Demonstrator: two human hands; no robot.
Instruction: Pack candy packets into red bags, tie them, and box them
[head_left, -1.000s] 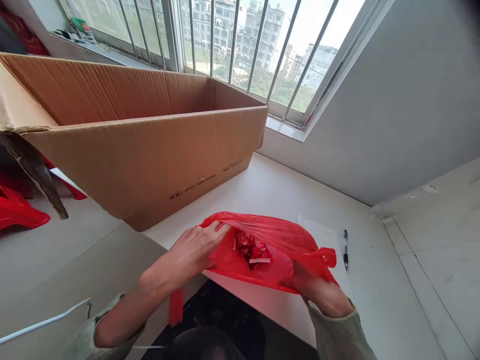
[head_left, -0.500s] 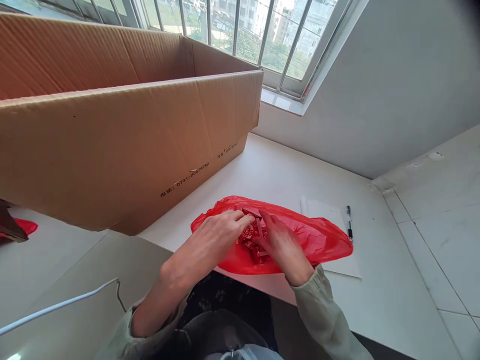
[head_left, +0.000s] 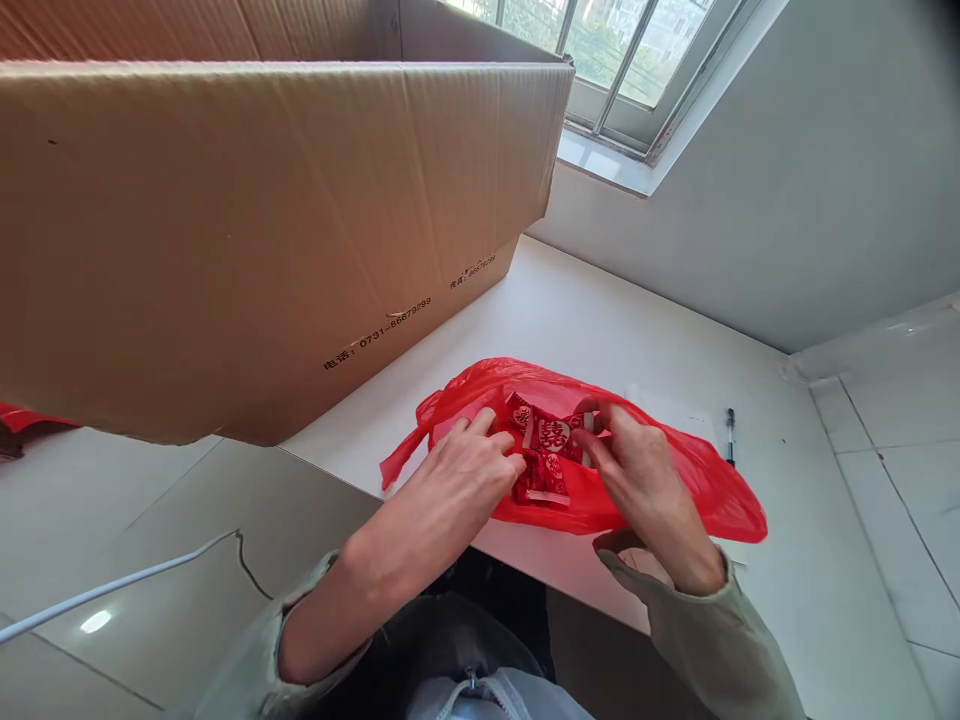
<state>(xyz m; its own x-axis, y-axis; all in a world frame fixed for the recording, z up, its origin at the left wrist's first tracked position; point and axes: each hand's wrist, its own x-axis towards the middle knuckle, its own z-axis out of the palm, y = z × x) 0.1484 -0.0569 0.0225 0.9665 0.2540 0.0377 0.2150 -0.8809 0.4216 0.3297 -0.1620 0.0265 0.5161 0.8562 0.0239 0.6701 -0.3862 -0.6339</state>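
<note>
Cardboard: a big brown cardboard box (head_left: 262,220) stands on the white table (head_left: 600,320) beyond our left hand (head_left: 469,475) and fills the view above both hands; printed digits run along its lower edge (its near corner overhangs the table's edge).
Beyond the right hand: a dark pen (head_left: 730,435) lies on the table just past our right hand (head_left: 645,480), near the bag; a white paper sheet (head_left: 679,412) lies flat there too, mostly covered by the bag.
Far off: a barred window (head_left: 622,60) sits above the grey wall, well beyond our right hand.
Left of the arm: a white cable (head_left: 112,590) crosses the floor tiles well to the left of our left forearm.
In the way: the box's wall rises beyond our left fingers, and loose film folds over the far side of the packets.
Bag: a thin red plastic bag (head_left: 705,490) lies on the table near its front edge, under and between our hands, its mouth open toward us and its tail stretching past our right wrist.
Inside it: small red packets (head_left: 553,435) with white edges and a red-and-white emblem are heaped in the mouth, between our two sets of fingertips.
Left hand: fingers bent and closed on the bag's near rim, tips touching the lowest packet.
Right hand: fingers curled, thumb and forefinger pinched on the edge of the top packet.
Hard to make out: we cannot see into the box, count the packets, or read the red shape cut off at the far left.
</note>
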